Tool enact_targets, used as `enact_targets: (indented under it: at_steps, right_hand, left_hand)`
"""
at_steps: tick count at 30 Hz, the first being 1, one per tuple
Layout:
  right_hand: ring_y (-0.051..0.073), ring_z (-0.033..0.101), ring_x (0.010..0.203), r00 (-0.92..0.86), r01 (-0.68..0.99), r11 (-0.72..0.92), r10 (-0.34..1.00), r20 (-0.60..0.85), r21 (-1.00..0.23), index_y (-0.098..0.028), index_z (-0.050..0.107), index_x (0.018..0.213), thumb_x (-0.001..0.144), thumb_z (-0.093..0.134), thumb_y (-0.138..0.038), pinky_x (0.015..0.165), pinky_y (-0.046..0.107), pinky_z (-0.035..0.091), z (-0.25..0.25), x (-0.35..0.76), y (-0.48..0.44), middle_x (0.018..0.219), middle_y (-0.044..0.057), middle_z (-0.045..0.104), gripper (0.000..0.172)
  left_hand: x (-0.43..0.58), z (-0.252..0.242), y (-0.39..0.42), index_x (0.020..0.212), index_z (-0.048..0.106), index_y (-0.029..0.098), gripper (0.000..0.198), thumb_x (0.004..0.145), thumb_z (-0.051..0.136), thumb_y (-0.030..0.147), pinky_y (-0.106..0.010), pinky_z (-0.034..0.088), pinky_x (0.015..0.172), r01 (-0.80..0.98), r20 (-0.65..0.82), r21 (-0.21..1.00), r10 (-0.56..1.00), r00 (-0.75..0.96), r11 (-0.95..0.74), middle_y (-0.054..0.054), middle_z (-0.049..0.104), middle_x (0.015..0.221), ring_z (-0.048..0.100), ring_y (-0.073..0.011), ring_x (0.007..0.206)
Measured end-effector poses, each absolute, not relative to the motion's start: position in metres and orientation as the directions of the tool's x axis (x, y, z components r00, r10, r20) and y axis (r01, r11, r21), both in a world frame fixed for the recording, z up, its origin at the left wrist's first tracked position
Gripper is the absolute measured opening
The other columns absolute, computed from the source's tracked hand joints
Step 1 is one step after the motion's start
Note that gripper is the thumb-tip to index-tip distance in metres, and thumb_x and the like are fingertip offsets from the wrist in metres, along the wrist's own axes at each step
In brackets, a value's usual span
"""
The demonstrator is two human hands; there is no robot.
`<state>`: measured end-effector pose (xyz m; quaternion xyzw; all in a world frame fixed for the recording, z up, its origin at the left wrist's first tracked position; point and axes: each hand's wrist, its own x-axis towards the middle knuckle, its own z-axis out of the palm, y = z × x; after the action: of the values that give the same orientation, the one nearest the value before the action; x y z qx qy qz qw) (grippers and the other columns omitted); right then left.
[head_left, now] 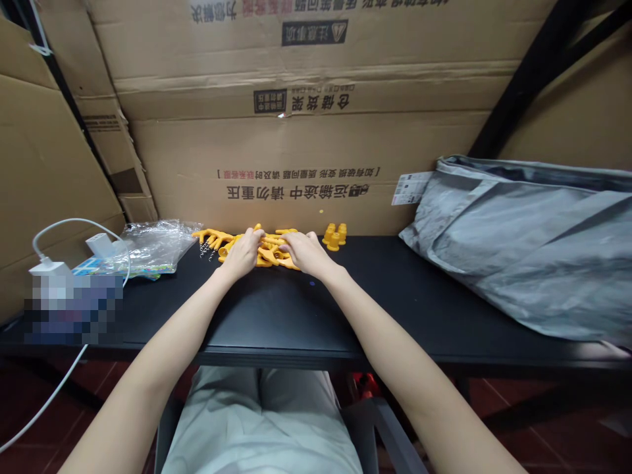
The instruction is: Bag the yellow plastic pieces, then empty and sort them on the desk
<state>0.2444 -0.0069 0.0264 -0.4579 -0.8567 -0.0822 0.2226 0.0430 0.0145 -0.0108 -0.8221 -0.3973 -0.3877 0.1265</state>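
Observation:
A heap of small orange-yellow plastic parts (pixel 270 249) lies at the far middle of the black table (pixel 276 309). My left hand (pixel 243 253) rests on the left side of the heap with its fingers curled onto the parts. My right hand (pixel 307 251) lies on the right side, fingers bent and pinching among the parts. What exactly each hand holds is too small to make out. A branched orange part (pixel 210 236) sticks out to the left, and a few small orange caps (pixel 334 236) stand just right of the heap.
A clear plastic bag (pixel 153 245) lies left of the heap, with a white charger and cable (pixel 54 266) beyond it. A big grey bag (pixel 523 237) covers the table's right side. Cardboard boxes (pixel 306 131) wall the back and left.

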Motion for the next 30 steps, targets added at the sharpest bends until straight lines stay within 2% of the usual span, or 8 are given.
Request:
enact_targets:
  at_steps: [6, 13, 21, 24, 30]
  right_hand:
    - [0.025, 0.056, 0.098, -0.491, 0.837, 0.545, 0.708, 0.507, 0.049, -0.014, 0.060, 0.106, 0.096, 0.041, -0.021, 0.073, 0.033, 0.024, 0.024, 0.240, -0.007, 0.104, 0.013, 0.068, 0.023]
    - [0.024, 0.051, 0.090, -0.507, 0.850, 0.482, 0.635, 0.583, 0.213, -0.013, 0.058, 0.103, 0.095, 0.045, -0.023, 0.074, 0.034, 0.021, 0.020, 0.241, -0.007, 0.097, 0.011, 0.065, 0.018]
    - [0.024, 0.051, 0.093, -0.505, 0.855, 0.449, 0.608, 0.613, 0.259, -0.015, 0.059, 0.100, 0.096, 0.042, -0.023, 0.079, 0.036, 0.023, 0.017, 0.239, -0.008, 0.096, 0.011, 0.065, 0.019]
    - [0.025, 0.052, 0.094, -0.515, 0.848, 0.468, 0.614, 0.599, 0.249, -0.015, 0.059, 0.103, 0.096, 0.042, -0.025, 0.080, 0.037, 0.024, 0.016, 0.240, -0.006, 0.100, 0.012, 0.066, 0.021]
    - [0.026, 0.054, 0.102, -0.513, 0.835, 0.522, 0.626, 0.587, 0.173, -0.011, 0.052, 0.122, 0.095, 0.042, -0.024, 0.083, 0.037, 0.027, 0.009, 0.245, 0.002, 0.116, 0.016, 0.063, 0.031]
  left_hand:
    - [0.043, -0.011, 0.017, 0.110, 0.044, 0.018, 0.022, 0.089, 0.041, 0.015, -0.034, 0.047, 0.082, 0.690, 0.720, 0.232, 0.598, 0.353, -0.686, -0.010, 0.056, 0.103, 0.059, -0.0189, 0.092]
    - [0.048, -0.004, 0.009, 0.109, 0.043, 0.018, 0.022, 0.087, 0.043, 0.014, -0.035, 0.045, 0.085, 0.683, 0.630, 0.364, 0.707, 0.320, -0.633, -0.011, 0.059, 0.104, 0.060, -0.0214, 0.098]
    - [0.051, -0.003, 0.008, 0.108, 0.042, 0.020, 0.025, 0.085, 0.045, 0.012, -0.034, 0.046, 0.084, 0.666, 0.571, 0.452, 0.766, 0.295, -0.594, -0.007, 0.060, 0.102, 0.059, -0.0185, 0.091]
    - [0.050, -0.005, 0.010, 0.108, 0.044, 0.019, 0.024, 0.085, 0.045, 0.012, -0.035, 0.046, 0.084, 0.675, 0.573, 0.435, 0.762, 0.302, -0.595, -0.007, 0.060, 0.102, 0.059, -0.0185, 0.091]
    - [0.049, -0.010, 0.011, 0.113, 0.046, 0.017, 0.025, 0.089, 0.042, 0.013, -0.037, 0.046, 0.088, 0.707, 0.703, 0.231, 0.617, 0.353, -0.668, -0.011, 0.057, 0.107, 0.058, -0.0202, 0.099]
